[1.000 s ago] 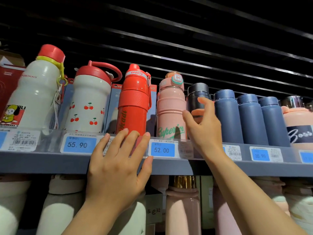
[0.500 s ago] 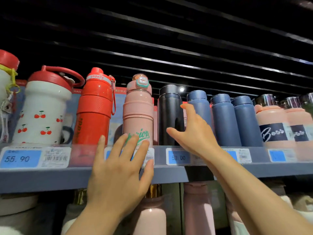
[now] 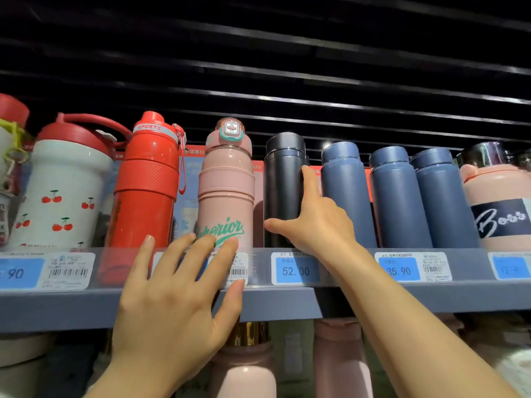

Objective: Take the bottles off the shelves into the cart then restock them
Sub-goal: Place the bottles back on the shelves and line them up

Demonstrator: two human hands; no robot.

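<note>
A black bottle (image 3: 283,185) stands upright on the grey shelf (image 3: 275,301), between a pink bottle (image 3: 227,191) and three dark blue bottles (image 3: 346,193). My right hand (image 3: 316,225) grips the black bottle low down: the thumb lies across its front and the index finger runs up its right side. My left hand (image 3: 178,300) rests flat with spread fingers on the shelf's clear price rail, in front of the pink bottle and a red sports bottle (image 3: 146,182). It holds nothing.
A white cherry-print bottle (image 3: 63,193) stands at the left and a pink bottle with a black label (image 3: 497,202) at the right. Price tags (image 3: 296,270) line the rail. More pink bottles (image 3: 247,366) stand on the shelf below. Dark slats run overhead.
My right hand has settled lower around the black bottle, with the thumb now across its front. The view has panned right a little. My left hand stays on the rail.
</note>
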